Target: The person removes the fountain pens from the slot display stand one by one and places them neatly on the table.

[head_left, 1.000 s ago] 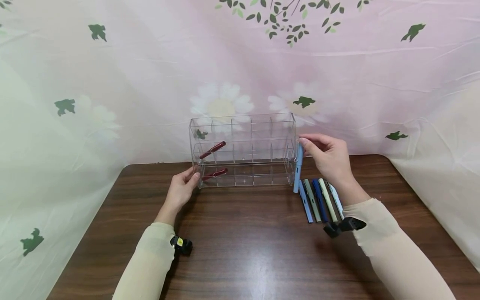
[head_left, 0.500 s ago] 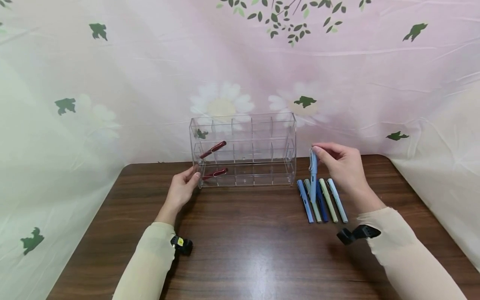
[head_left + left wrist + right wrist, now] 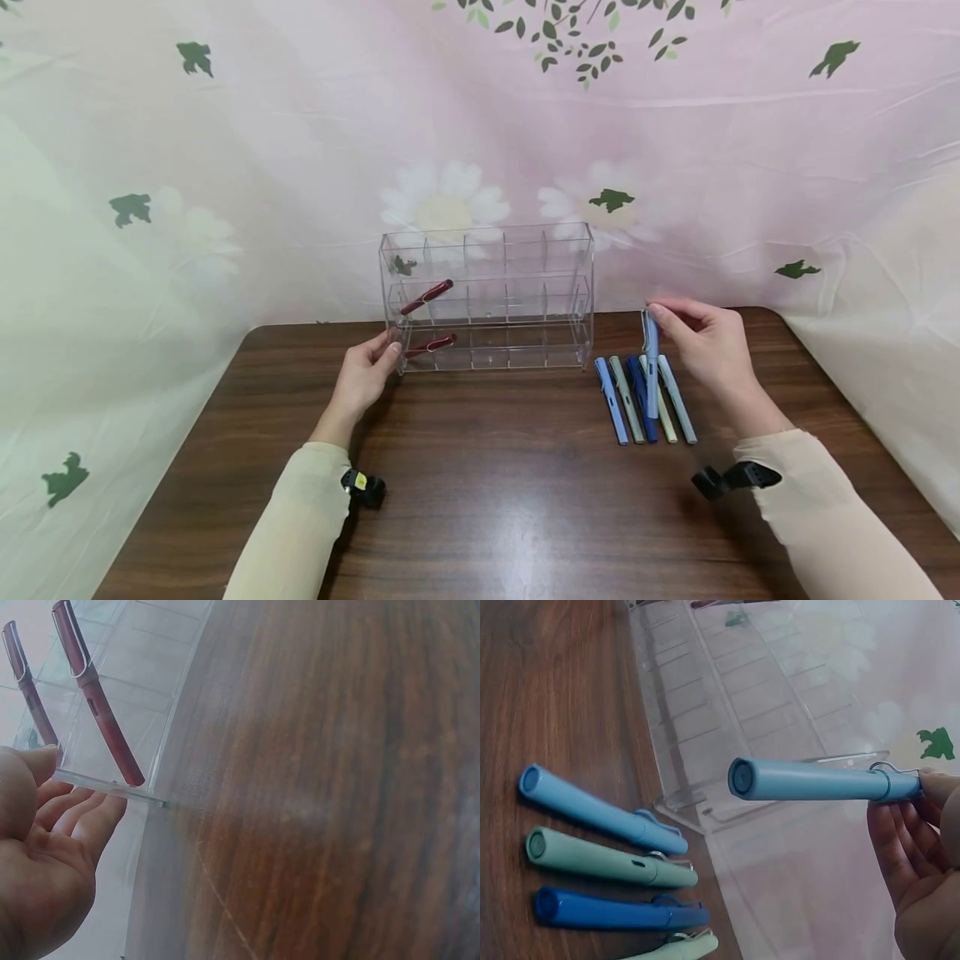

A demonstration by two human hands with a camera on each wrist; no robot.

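My left hand (image 3: 365, 379) grips the left end of a clear tiered pen rack (image 3: 487, 360), thumb and fingers on either side of its edge in the left wrist view. Two dark red pens (image 3: 427, 297) (image 3: 97, 705) lean in the rack's leftmost compartments, one above the other. My right hand (image 3: 708, 346) pinches a light blue clip pen (image 3: 810, 780) by its cap end. That pen hangs upright over a row of pens, overlapping the dark blue pen (image 3: 636, 383) and cream pen (image 3: 670, 425) in the head view.
The row on the brown table (image 3: 480, 500) also has a blue pen (image 3: 611, 402), a grey-green pen (image 3: 627, 400) and a pale blue pen (image 3: 677, 400), right of the rack. A flower-printed cloth (image 3: 300, 167) hangs close behind the rack.
My right hand has carried the light blue pen rightward and toward me, from beside the rack's right end to over the row. The left hand and rack have stayed put.
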